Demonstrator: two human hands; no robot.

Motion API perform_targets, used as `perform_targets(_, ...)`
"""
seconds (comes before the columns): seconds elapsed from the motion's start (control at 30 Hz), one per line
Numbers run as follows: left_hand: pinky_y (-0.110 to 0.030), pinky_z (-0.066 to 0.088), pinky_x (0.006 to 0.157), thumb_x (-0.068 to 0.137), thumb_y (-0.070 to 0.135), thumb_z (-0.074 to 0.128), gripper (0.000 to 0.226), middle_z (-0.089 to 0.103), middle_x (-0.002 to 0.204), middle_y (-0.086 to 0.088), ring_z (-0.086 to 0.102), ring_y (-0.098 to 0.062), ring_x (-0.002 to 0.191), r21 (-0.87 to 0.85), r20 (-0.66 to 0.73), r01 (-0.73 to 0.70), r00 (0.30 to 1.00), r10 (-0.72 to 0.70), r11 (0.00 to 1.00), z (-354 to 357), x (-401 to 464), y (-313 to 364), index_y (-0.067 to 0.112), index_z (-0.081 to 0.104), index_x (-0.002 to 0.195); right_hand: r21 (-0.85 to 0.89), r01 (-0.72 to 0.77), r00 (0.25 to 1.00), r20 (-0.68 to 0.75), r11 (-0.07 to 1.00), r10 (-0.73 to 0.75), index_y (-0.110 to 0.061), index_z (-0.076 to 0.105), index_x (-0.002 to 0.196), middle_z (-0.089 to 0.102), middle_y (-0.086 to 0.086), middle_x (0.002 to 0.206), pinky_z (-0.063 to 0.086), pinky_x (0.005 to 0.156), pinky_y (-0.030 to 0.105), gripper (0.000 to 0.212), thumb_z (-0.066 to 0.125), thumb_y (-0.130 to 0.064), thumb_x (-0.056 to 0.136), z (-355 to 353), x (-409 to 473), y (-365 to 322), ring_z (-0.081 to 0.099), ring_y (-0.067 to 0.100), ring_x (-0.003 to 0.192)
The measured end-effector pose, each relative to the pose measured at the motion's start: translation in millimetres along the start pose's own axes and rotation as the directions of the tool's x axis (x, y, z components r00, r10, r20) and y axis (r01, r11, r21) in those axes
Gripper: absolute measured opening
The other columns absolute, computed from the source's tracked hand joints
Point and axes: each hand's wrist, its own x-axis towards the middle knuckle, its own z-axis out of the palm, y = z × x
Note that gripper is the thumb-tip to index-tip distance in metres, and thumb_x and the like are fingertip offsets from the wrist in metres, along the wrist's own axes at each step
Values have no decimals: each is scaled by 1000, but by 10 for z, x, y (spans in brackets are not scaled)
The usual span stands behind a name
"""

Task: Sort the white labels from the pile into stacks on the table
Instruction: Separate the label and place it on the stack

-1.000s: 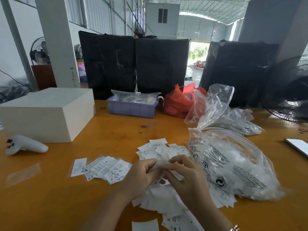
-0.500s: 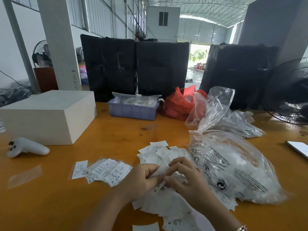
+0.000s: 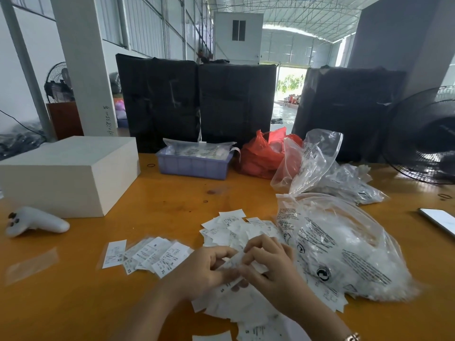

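White labels (image 3: pixel 236 232) lie in a loose pile on the orange surface (image 3: pixel 172 200), right in front of the person and touching the near edge of a large clear plastic bag (image 3: pixel 344 249) printed with black text. Both hands meet over the pile: the left hand (image 3: pixel 204 271) pinches a single label (image 3: pixel 231 264) between thumb and fingers, and the right hand (image 3: pixel 270 264) pinches the same label from the other side, so each grip is closed on that label. To the left of the hands, a fanned row of sorted labels (image 3: pixel 150 254) lies flat, some marked S, XS and XL. Farther left rests a white controller (image 3: pixel 34 221), near a white box (image 3: pixel 71 173). Behind the pile stand a lavender tray (image 3: pixel 192 166), a red bag (image 3: pixel 261 156) and more clear bags (image 3: pixel 344 178). A phone (image 3: pixel 440 220) lies at the right edge.
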Motion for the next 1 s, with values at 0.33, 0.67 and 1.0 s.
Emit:
perform_targets(0.33, -45, 53, 92, 88, 24, 65, 28, 73, 100, -15, 70, -31, 96, 27, -19, 35, 999, -34, 999, -56, -10, -7, 20, 62, 116, -102, 21, 999, 42, 995, -17, -42, 46, 64, 45, -27, 92, 10, 96, 19, 32, 38, -71, 74, -36, 0, 90, 35, -13, 102)
perform_targets(0.67, -31, 59, 75, 89, 21, 62, 19, 76, 96, 4, 72, -16, 87, -9, -235, 53, 971, -53, 999, -127, -8, -13, 18, 61, 108, -212, -93, 951, -309, 973, 24, -40, 53, 76, 56, -23, 87, 26, 84, 28, 18, 64, -28, 84, -255, 20, 95, 49, 1, 87)
perform_targets(1.0, -22, 34, 41, 94, 18, 51, 13, 60, 72, -3, 55, -15, 57, 137, -852, 408, 514, -103, 902, -535, -45, -285, 16, 59, 104, -438, -615, 788, -297, 656, 540, -17, 60, 121, 62, 3, 121, 49, 86, 33, 32, 41, -10, 96, -651, 30, 585, 58, 22, 100)
